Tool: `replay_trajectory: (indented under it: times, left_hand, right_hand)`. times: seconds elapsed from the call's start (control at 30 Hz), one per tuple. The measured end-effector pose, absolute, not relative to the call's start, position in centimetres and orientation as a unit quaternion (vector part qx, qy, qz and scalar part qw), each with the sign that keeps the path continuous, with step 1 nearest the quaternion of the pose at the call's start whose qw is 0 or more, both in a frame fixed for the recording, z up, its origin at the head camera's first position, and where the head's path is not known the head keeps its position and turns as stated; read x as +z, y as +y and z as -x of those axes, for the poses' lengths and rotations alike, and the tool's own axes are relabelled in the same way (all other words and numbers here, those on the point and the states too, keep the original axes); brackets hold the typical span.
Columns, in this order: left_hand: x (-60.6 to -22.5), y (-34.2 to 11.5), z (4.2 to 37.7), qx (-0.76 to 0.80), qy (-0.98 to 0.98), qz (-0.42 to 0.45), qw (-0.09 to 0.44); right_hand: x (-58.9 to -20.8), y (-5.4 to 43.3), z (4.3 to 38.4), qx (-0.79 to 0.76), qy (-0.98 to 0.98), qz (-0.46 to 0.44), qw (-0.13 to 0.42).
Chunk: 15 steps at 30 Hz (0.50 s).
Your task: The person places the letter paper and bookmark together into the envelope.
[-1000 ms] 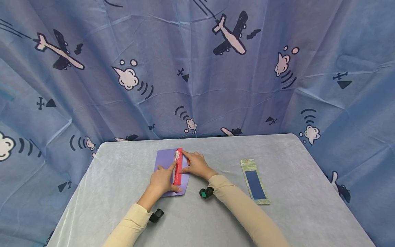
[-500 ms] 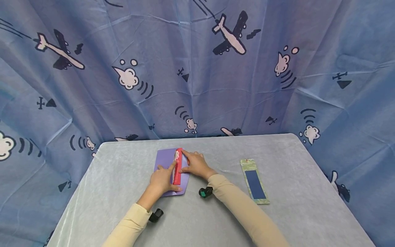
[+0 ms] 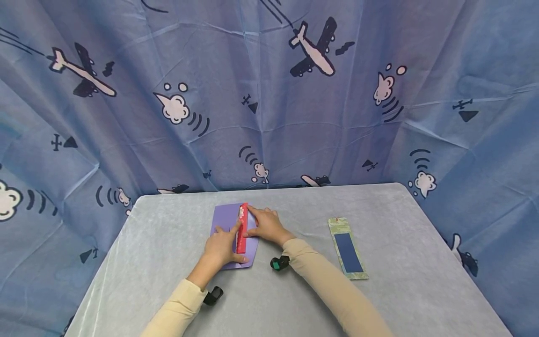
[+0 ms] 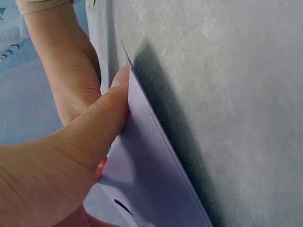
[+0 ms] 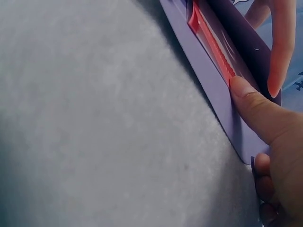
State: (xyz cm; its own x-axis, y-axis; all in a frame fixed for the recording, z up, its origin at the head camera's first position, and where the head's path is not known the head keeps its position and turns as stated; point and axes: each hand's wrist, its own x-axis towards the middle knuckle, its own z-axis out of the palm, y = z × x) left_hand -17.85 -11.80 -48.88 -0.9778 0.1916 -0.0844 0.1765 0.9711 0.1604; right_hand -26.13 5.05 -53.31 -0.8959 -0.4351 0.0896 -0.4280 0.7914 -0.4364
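A flat purple rectangular card with rounded corners (image 3: 225, 215) lies on the grey cloth-covered table (image 3: 421, 262), just below and left of the middle of the head frame, and a long narrow bright-red strip with pale markings near its top end (image 3: 241, 244) runs lengthwise along it; both hands are on these things, fingers extended rather than closed around them: the left hand (image 3: 220, 245) comes from the lower left, its forefinger at the strip and its thumb at the card's near edge, while the right hand (image 3: 269, 226) comes from the lower right, thumb and forefinger spread apart along the strip's right side; right of centre, well apart from the hands, lies a narrow green-patterned rectangular piece with a dark-blue panel (image 3: 347, 249), and a blue airplane-print curtain (image 3: 269, 112) fills the upper frame
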Motion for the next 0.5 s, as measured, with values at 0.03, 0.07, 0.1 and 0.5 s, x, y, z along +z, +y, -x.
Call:
replay_trajectory:
  times: [0.03,0.07,0.1,0.5]
  left_hand:
    - [-48.91,-11.80,17.87,0.076,0.992,-0.093,0.050]
    - [-48.92,-11.80,17.88,0.076,0.992,-0.093,0.050]
    - [-48.92,-11.80,17.90,0.075,0.992,-0.093,0.050]
    - [-48.86,-11.72,17.89,0.073,0.992,-0.091,0.056]
  right_hand:
    - [-53.29,5.04,26.10,-0.228,0.946,0.228,0.009]
    - [-53.27,5.04,26.09,-0.228,0.947,0.228,0.010]
    - [-53.25,5.04,26.09,-0.227,0.947,0.228,0.011]
    - [-53.32,5.00,26.18,-0.228,0.947,0.227,0.006]
